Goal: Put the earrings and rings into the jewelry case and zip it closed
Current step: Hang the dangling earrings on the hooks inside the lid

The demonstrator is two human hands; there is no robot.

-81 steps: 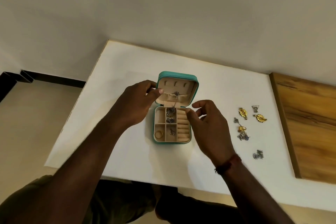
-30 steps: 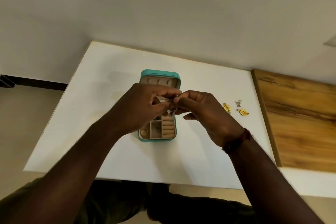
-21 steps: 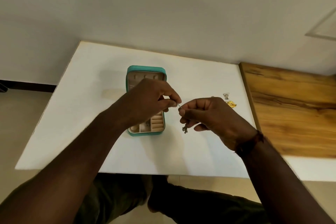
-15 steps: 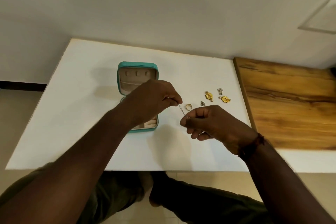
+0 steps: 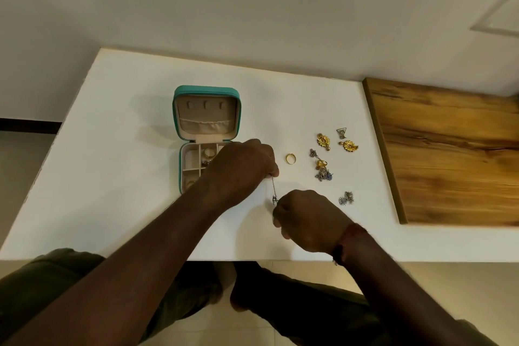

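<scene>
- L hand [image 5: 241, 166]: fingers curled, thumb + fingertip pinch top end of silver drop earring [image 5: 273, 191]; hand covers 3 o'clock side of case tray.
- R hand [image 5: 306, 219]: fingers curled, pinches earring's lower end; at 5 o'clock from L hand, near table's front edge. Dark red wristband [image 5: 346, 241].
- Silver drop earring: thin, stretched between both hands, outside case, at its 4 o'clock.
- Jewelry case [image 5: 206, 93]: teal, unzipped, lid raised at 12 o'clock; beige lining w/ three tabs + pocket. Tray cells hold a tray ring [image 5: 209, 152] + small pcs, too small to tell; rest hidden by L hand.
- Gold ring [image 5: 291, 159]: loose on white table [image 5: 126, 177], 3 o'clock from L hand.
- Gold flower earrings [image 5: 323, 140], x2: 2 o'clock from gold ring.
- Triangle pendant [image 5: 341, 132]: silver, just above the flowers.
- Mixed cluster [image 5: 323, 170]: gold + silver pcs, 3 o'clock from gold ring.
- Silver pair [image 5: 346, 198]: 2 o'clock from R hand.
- Wooden board [image 5: 449, 154]: table's 3 o'clock side.
</scene>
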